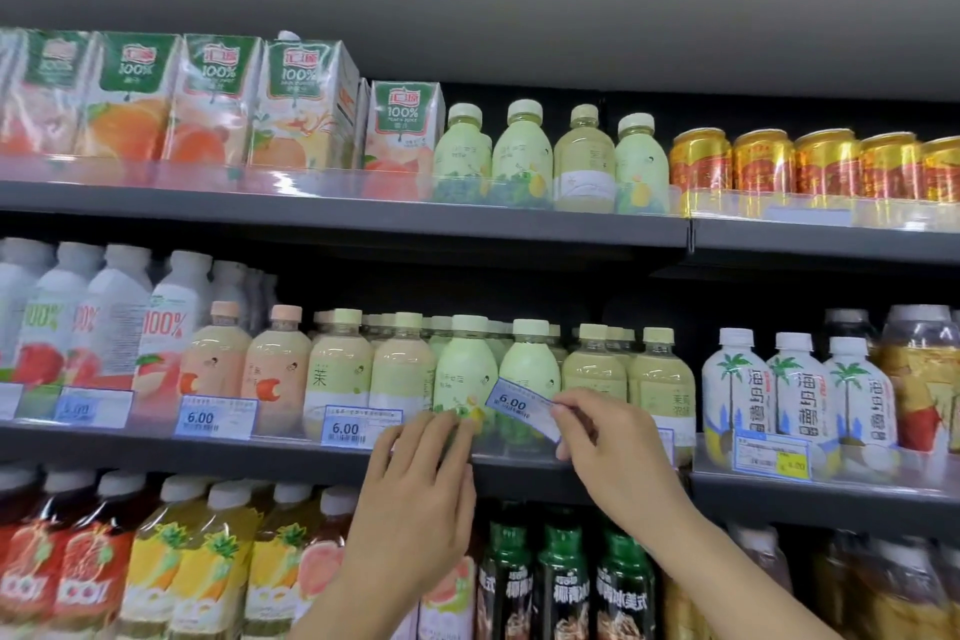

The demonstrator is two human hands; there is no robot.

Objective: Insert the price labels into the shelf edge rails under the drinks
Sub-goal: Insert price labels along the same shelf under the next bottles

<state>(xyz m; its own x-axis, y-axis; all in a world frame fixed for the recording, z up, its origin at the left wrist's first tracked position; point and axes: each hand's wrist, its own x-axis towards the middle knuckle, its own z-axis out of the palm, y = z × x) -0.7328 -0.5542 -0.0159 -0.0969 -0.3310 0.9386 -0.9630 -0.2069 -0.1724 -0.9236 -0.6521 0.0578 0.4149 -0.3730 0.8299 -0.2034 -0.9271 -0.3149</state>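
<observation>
Shelf-front: right hand [613,437] pinches tilted price label [522,408].

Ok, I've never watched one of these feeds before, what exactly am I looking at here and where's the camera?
There is no machine: the one picture comes from a camera worn on a person's head, looking at shop shelves of drinks. The two bare hands are that person's. The right hand pinches a blue and white price label marked 6.00, tilted in front of the green bottles on the middle shelf. The left hand rests its fingers at the clear rail on that shelf's edge. Two more 6.00 labels already sit in the rail further left.
</observation>
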